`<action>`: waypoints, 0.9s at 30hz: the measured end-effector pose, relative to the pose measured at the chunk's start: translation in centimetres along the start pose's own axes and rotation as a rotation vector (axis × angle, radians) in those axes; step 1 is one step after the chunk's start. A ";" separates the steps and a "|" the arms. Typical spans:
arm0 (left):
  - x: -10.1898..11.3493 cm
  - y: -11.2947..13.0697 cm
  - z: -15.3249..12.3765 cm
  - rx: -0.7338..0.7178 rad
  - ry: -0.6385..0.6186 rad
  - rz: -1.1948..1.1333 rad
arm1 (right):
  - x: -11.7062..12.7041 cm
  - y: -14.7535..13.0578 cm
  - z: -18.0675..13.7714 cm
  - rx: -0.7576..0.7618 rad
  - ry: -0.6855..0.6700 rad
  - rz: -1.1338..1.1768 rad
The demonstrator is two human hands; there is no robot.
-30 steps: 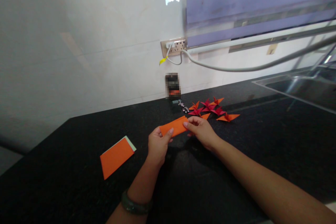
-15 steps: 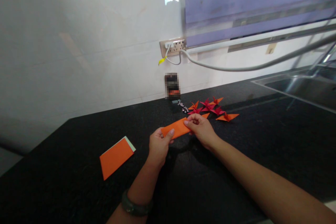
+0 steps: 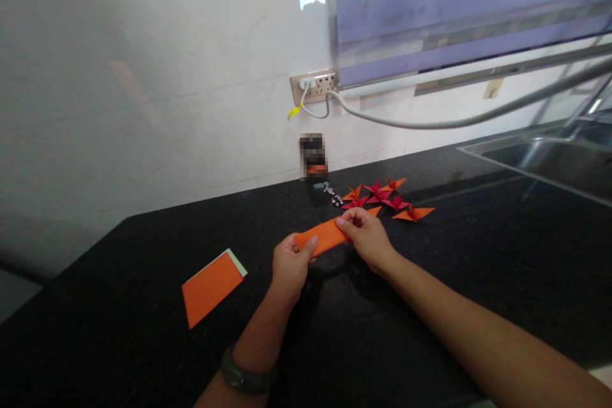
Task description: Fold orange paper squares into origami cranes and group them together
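A folded strip of orange paper [image 3: 326, 236] is held between both hands, a little in front of the paper cranes. My left hand [image 3: 292, 263] pinches its left end, thumb lying on top. At the right end, my right hand [image 3: 366, 237] grips the paper between thumb and fingers; some fingertips are hidden behind it. Several red and orange folded cranes [image 3: 414, 213] sit just beyond my right hand, one partly covered by it. To the left of my left hand lies a stack of orange paper [image 3: 213, 289] with a pale green sheet showing at its edge.
The black countertop [image 3: 143, 248] runs back to a pale tiled wall. Against the wall stands a blurred-out dark upright object [image 3: 313, 157] with a beaded strap [image 3: 333, 195] by it. A grey hose [image 3: 415, 124] crosses above the counter; a sink [image 3: 564, 162] is at the right.
The orange strip's upper edge near my right thumb looks slightly smoother and lower now. Both hands keep almost the same place and grip.
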State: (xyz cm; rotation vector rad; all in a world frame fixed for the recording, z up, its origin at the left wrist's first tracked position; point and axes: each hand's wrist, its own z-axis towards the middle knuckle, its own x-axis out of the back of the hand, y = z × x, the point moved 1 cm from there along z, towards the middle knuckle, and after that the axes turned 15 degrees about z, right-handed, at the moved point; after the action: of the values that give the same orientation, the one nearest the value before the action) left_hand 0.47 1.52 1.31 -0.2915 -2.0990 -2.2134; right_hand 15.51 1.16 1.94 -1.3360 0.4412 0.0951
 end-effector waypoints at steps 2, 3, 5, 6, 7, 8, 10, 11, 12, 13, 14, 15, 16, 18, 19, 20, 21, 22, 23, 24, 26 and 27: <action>-0.1 0.1 0.0 -0.002 -0.005 -0.011 | 0.0 0.0 0.0 0.001 0.006 0.002; -0.1 0.1 0.0 0.002 -0.008 -0.020 | 0.0 -0.1 0.0 -0.002 0.007 0.016; -0.1 0.0 0.0 0.012 -0.012 -0.034 | -0.1 -0.2 0.0 -0.042 0.016 0.063; -0.1 0.0 0.0 0.014 -0.011 -0.036 | -0.1 -0.2 0.0 -0.078 0.019 0.082; -0.1 0.0 0.0 0.012 -0.009 -0.034 | -0.1 -0.2 0.0 -0.119 0.018 0.089; -0.1 -0.1 0.0 0.007 -0.008 -0.029 | -0.1 -0.3 0.0 -0.154 0.011 0.083; 0.0 -0.2 0.1 0.000 -0.006 -0.011 | -0.1 -0.3 0.0 -0.180 -0.013 0.037; 0.0 -0.3 0.2 -0.003 0.000 0.004 | 0.0 -0.3 0.0 -0.163 -0.027 0.002; 0.0 -0.4 0.3 -0.007 0.015 0.025 | 0.1 -0.3 0.0 -0.126 -0.043 -0.044; 0.0 -0.4 0.3 -0.015 0.041 0.050 | 0.1 -0.4 0.0 -0.077 -0.060 -0.103; 0.1 -0.5 0.4 -0.032 0.072 0.082 | 0.2 -0.4 0.0 -0.019 -0.078 -0.178; 0.1 -0.5 0.4 -0.058 0.106 0.122 | 0.3 -0.5 0.0 0.041 -0.101 -0.260; 0.2 -0.4 0.4 -0.094 0.136 0.174 | 0.3 -0.6 0.0 0.095 -0.128 -0.340; 0.3 -0.3 0.4 -0.183 0.165 0.316 | 0.3 -0.7 -0.1 0.174 -0.187 -0.459; 0.3 -0.2 0.4 -0.231 0.160 0.394 | 0.2 -0.7 -0.2 0.202 -0.213 -0.493; 0.3 -0.1 0.3 -0.269 0.148 0.464 | 0.1 -0.7 -0.3 0.225 -0.235 -0.514; 0.3 0.0 0.3 -0.294 0.132 0.519 | 0.1 -0.7 -0.3 0.242 -0.253 -0.525; 0.3 0.0 0.2 -0.307 0.116 0.560 | 0.0 -0.7 -0.4 0.254 -0.262 -0.532; 0.3 0.1 0.1 -0.309 0.104 0.586 | -0.1 -0.7 -0.4 0.261 -0.268 -0.535; 0.3 0.1 0.0 -0.309 0.094 0.604 | -0.1 -0.7 -0.5 0.261 -0.271 -0.534; 0.3 0.2 -0.1 -0.318 0.066 0.627 | -0.2 -0.7 -0.6 0.255 -0.275 -0.527; 0.2 0.2 -0.2 -0.331 0.049 0.635 | -0.2 -0.7 -0.6 0.254 -0.275 -0.524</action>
State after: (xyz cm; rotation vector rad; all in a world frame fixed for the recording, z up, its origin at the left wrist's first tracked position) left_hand 0.30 1.30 1.58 -0.7869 -1.3355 -2.1027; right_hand 15.35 0.47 2.58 -1.1290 -0.1337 -0.2048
